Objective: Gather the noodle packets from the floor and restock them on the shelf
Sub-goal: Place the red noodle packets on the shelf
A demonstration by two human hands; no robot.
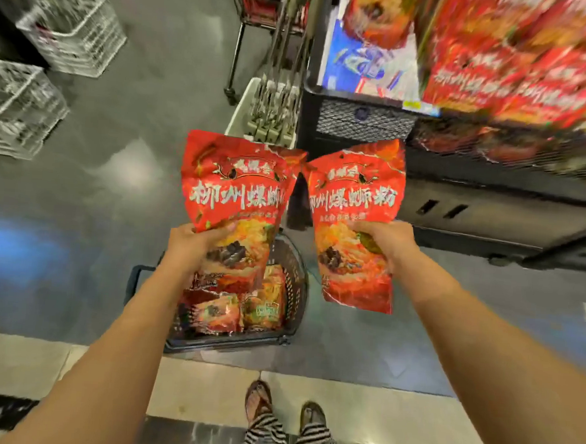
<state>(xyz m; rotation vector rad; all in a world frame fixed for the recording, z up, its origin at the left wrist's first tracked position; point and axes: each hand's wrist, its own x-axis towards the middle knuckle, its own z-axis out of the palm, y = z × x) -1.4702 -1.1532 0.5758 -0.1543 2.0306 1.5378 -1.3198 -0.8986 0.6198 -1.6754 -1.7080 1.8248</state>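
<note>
left hand [194,246]: grips left noodle packet [233,190]
right hand [385,239]: grips right noodle packet [356,205]
basket [295,280]: partly hidden by left packet
shelf [521,64]: blurred

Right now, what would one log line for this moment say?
left hand: grips left packet | right hand: grips right packet | basket: more packets | shelf: ahead right

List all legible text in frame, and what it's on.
"柳州螺蛳粉": large white characters on the right packet, gripped by the right hand.
"柳州螺蛳": same headline on the left packet, gripped by the left hand; last character lost at the packet's edge.
Too blurred to read: top logo and small line on both packets, shelf packets, shelf price tag, basket packets.
</note>
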